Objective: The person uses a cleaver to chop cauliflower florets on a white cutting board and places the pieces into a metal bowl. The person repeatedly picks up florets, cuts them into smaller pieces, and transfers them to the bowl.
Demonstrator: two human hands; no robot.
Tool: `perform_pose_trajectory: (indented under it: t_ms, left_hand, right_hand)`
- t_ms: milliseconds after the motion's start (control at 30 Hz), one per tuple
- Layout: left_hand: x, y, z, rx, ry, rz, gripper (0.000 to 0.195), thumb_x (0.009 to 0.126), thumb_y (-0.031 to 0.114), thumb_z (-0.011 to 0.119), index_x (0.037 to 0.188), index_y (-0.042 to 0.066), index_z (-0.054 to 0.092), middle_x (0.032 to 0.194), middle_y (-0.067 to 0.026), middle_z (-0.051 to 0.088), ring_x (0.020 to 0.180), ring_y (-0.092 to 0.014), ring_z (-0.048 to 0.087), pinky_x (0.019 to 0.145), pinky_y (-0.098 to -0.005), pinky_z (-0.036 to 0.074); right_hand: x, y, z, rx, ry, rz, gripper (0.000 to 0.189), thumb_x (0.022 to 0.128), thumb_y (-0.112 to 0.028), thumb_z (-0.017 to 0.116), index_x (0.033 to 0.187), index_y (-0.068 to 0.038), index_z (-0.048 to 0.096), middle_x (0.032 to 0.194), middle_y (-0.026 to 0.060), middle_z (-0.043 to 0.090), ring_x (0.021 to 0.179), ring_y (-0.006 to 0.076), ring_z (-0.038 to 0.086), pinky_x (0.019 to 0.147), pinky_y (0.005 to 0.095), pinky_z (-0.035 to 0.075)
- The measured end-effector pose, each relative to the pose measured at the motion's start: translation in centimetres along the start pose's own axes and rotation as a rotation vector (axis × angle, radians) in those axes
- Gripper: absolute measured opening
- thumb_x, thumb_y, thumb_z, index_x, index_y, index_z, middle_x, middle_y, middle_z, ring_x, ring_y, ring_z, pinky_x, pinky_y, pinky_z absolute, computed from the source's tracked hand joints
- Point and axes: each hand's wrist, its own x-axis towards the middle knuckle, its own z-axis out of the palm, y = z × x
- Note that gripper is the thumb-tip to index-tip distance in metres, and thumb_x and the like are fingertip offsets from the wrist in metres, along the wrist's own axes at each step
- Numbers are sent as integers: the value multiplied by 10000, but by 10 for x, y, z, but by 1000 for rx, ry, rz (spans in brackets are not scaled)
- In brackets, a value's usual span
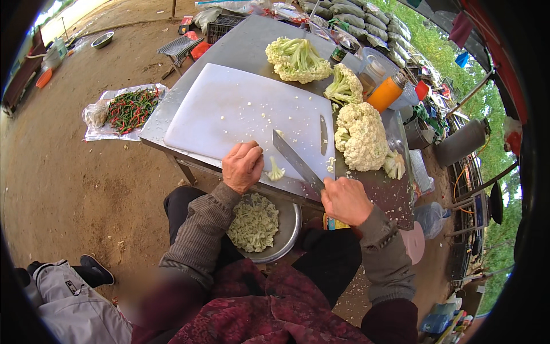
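My right hand point(347, 200) grips the handle of a kitchen knife point(296, 160). Its broad blade slants up and left over the white plastic cutting board point(240, 105). Curled at the board's front edge is my left hand point(243, 165); whether anything lies inside its fingers is hidden. Between that hand and the blade lies a small cauliflower floret point(276, 170). Crumbs of cauliflower dot the board. Along its right side rest a large cauliflower piece point(362, 136) and a smaller one point(344, 86). Another cauliflower chunk point(298, 60) lies beyond the far edge.
Below the table edge, a metal basin point(292, 232) holds cut cauliflower point(254, 223). An orange bottle point(386, 92) and a blue plastic basket point(378, 55) stand on the metal table point(253, 36). Red and green chillies point(132, 109) lie on a ground sheet. A person in a grey jacket point(77, 296) is at lower left.
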Motion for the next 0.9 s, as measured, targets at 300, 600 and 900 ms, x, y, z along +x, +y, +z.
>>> perform_pose_trajectory:
  t_ms: [300, 600, 900]
  left_hand:
    - [16, 7, -8, -248, -135, -419, 222, 808, -1, 692, 1025, 50, 692, 1042, -153, 707, 917, -335, 687, 777, -350, 565]
    - [53, 25, 59, 127, -647, -145, 221, 798, 93, 731, 1010, 32, 731, 1116, -128, 685, 863, -321, 686, 781, -403, 590]
    - [-14, 110, -37, -44, -721, 173, 264, 732, 86, 788, 986, 69, 717, 1117, -138, 698, 956, -332, 690, 802, -414, 577]
  right_hand:
    - [-32, 35, 21, 1027, 7, 380, 185, 939, -113, 580, 888, 49, 652, 613, 112, 620, 481, 204, 612, 453, 359, 491]
    - [-76, 64, 93, 1471, 536, 577, 199, 991, -150, 562, 990, 41, 618, 651, 70, 603, 455, 110, 533, 424, 263, 443]
    - [-82, 70, 105, 1562, 627, 493, 225, 999, -175, 546, 1036, 34, 620, 667, 68, 603, 473, 107, 534, 439, 252, 441]
